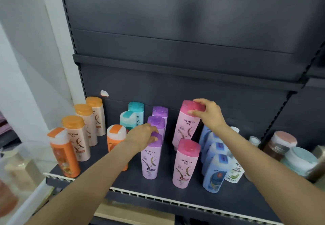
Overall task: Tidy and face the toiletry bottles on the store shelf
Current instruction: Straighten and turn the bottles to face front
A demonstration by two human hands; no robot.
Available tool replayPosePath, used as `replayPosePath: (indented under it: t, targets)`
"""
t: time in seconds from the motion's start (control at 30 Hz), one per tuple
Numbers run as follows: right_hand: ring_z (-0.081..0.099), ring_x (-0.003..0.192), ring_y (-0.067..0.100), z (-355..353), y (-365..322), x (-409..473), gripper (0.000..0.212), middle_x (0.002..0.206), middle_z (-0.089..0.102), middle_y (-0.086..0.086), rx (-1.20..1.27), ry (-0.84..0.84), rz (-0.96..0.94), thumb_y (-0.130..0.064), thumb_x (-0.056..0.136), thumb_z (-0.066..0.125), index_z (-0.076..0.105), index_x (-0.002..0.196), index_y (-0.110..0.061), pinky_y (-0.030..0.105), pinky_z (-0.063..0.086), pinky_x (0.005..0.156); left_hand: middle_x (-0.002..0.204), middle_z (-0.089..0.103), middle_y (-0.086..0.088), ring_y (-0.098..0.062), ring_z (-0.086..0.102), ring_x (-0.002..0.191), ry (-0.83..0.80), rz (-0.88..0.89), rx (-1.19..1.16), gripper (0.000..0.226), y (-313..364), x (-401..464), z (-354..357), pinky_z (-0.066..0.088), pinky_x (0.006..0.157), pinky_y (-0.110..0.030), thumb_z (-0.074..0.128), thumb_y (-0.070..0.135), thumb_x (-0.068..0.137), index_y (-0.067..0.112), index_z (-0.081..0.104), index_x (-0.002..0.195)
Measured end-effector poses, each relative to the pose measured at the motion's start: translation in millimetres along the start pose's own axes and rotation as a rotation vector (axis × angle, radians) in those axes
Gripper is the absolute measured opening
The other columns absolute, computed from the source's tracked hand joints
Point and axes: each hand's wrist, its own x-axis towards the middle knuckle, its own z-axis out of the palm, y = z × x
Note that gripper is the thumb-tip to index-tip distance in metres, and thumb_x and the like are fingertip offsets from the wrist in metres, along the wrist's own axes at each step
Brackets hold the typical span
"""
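My left hand (143,135) grips the purple cap of the front lilac bottle (151,161), which stands upright with its label facing me. Two more purple-capped bottles (158,119) stand in a row behind it. My right hand (207,113) holds the pink cap of the rear pink bottle (186,128), which leans a little to the left. A second pink bottle (187,165) stands upright in front of it. All stand on the dark shelf (158,187).
Orange-capped beige bottles (79,136) and orange bottles (63,154) fill the left. Teal-capped bottles (131,117) stand behind my left hand. A row of blue bottles (214,170) stands right of the pink ones, then jars (299,159). A white rail (158,199) edges the shelf front.
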Motion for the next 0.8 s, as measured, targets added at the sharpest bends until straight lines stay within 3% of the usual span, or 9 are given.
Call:
replayPosePath:
  t: [0.13,0.23,0.3,0.37,0.47,0.57,0.7,0.8]
  targets:
    - [0.059,0.102,0.014,-32,-32,-3,0.047,0.113,0.066,0.002,0.118,0.120,-0.064,-0.022,0.075,0.078,0.063,0.119,-0.013,0.020,0.041,0.087,0.137,0.048,-0.005,-0.021,0.048,0.123,0.093,-0.017,-0.168,0.045,6,4,-9,0.038,0.100,-0.028,0.055,0.031,0.093,0.020,0.047,0.136]
    - [0.063,0.095,0.012,-55,-47,-7,0.040,0.104,0.069,-0.004,0.255,0.170,-0.072,-0.023,0.074,0.078,0.067,0.112,-0.017,0.025,0.048,0.085,0.114,0.061,-0.003,-0.019,0.059,0.099,0.203,-0.058,-0.519,0.039,21,9,-28,0.047,0.079,-0.021,0.059,0.031,0.091,0.015,0.055,0.126]
    - [0.065,0.093,0.016,-67,-54,-12,0.028,0.097,0.070,-0.004,0.394,0.182,-0.051,-0.019,0.075,0.077,0.069,0.102,-0.022,0.034,0.053,0.085,0.096,0.061,-0.006,-0.018,0.060,0.077,0.178,-0.170,-0.923,0.033,32,9,-43,0.051,0.061,-0.019,0.058,0.032,0.091,0.009,0.058,0.114]
    - [0.065,0.089,0.017,-76,-59,-18,0.022,0.093,0.069,-0.002,0.512,0.177,-0.028,-0.011,0.079,0.073,0.067,0.098,-0.021,0.034,0.055,0.080,0.091,0.063,-0.010,-0.019,0.063,0.070,0.091,-0.336,-1.212,0.039,37,5,-53,0.054,0.055,-0.022,0.052,0.043,0.093,0.008,0.058,0.108]
    - [0.065,0.086,0.017,-86,-64,-26,0.022,0.097,0.068,0.006,0.611,0.175,-0.009,-0.008,0.083,0.069,0.065,0.103,-0.012,0.032,0.056,0.077,0.102,0.063,-0.020,-0.028,0.066,0.082,-0.146,-0.537,-1.409,0.061,32,-4,-58,0.056,0.063,-0.031,0.042,0.062,0.088,0.007,0.059,0.107]
    - [0.066,0.086,0.015,-88,-59,-34,0.028,0.101,0.068,0.008,0.709,0.179,0.014,-0.009,0.084,0.067,0.063,0.111,-0.006,0.026,0.057,0.074,0.110,0.061,-0.030,-0.038,0.066,0.088,-0.336,-0.533,-1.755,0.065,28,-12,-55,0.059,0.065,-0.039,0.043,0.060,0.088,0.002,0.054,0.115]
    - [0.066,0.091,0.017,-85,-55,-42,0.034,0.106,0.068,0.010,0.798,0.158,-0.001,-0.010,0.083,0.067,0.062,0.116,-0.004,0.027,0.058,0.077,0.111,0.060,-0.029,-0.038,0.065,0.089,-0.322,-0.510,-1.976,0.057,30,-19,-55,0.059,0.053,-0.040,0.052,0.051,0.088,0.001,0.053,0.116]
    - [0.067,0.093,0.015,-81,-57,-48,0.035,0.108,0.068,0.009,0.840,0.158,-0.027,-0.009,0.084,0.066,0.061,0.119,-0.005,0.026,0.057,0.078,0.120,0.055,-0.026,-0.036,0.059,0.101,-0.282,-0.521,-2.050,0.056,29,-22,-55,0.059,0.062,-0.046,0.061,0.045,0.085,0.002,0.053,0.118]
